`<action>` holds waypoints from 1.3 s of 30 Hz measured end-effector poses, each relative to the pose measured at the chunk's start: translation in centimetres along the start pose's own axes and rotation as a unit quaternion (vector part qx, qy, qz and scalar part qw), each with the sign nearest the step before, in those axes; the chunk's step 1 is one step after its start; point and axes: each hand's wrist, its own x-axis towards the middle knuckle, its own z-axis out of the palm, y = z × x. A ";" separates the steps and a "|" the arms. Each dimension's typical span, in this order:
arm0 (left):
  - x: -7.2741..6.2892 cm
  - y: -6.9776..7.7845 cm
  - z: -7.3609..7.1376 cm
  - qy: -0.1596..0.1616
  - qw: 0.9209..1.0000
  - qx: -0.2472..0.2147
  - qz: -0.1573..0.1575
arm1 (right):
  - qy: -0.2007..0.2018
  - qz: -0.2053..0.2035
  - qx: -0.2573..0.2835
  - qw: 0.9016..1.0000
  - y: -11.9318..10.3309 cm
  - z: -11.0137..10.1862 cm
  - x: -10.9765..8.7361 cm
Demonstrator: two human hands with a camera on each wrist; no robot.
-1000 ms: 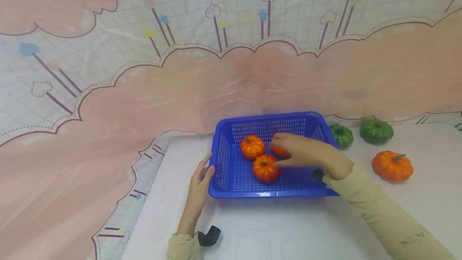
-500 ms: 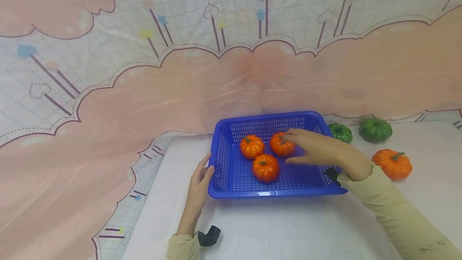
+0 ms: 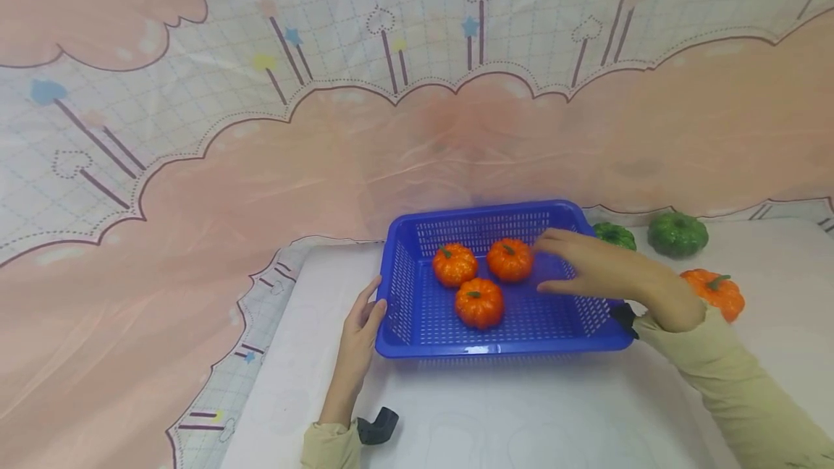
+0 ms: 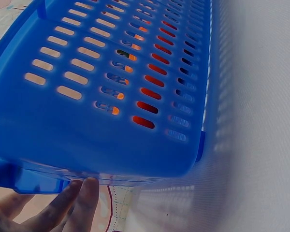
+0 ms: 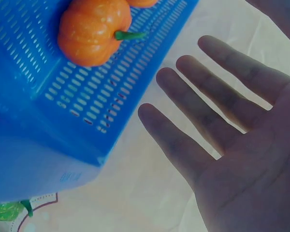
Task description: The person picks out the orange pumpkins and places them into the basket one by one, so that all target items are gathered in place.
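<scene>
A blue plastic basket (image 3: 449, 351) holds three orange toy pumpkins with green stems: a back-left pumpkin (image 3: 455, 265), a front pumpkin (image 3: 479, 303) and a back-right pumpkin (image 3: 510, 260). At the basket's left side rests my left hand (image 3: 357, 324), its fingertips against the wall, as the left wrist view also shows below the slotted side (image 4: 87, 130). Over the basket's right part hovers my right hand (image 3: 596, 266), apart from the pumpkins and holding nothing. In the right wrist view its fingers (image 5: 198, 108) are straight and spread.
Right of the basket, on the white table (image 3: 469, 411), are one green pumpkin (image 3: 615, 236) partly hidden by the basket and hand, another green pumpkin (image 3: 677, 234) and an orange pumpkin (image 3: 717, 294). A patterned cloth (image 3: 417, 143) hangs behind.
My right hand has let go of the back-right pumpkin and moved right, uncovering it in the basket. The left hand stays at the basket's left side.
</scene>
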 end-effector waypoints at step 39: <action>-0.2 0.2 0.0 0.002 1.000 -0.001 -0.001 | 0.074 -0.007 -0.022 0.997 2.6 -0.2 -4.2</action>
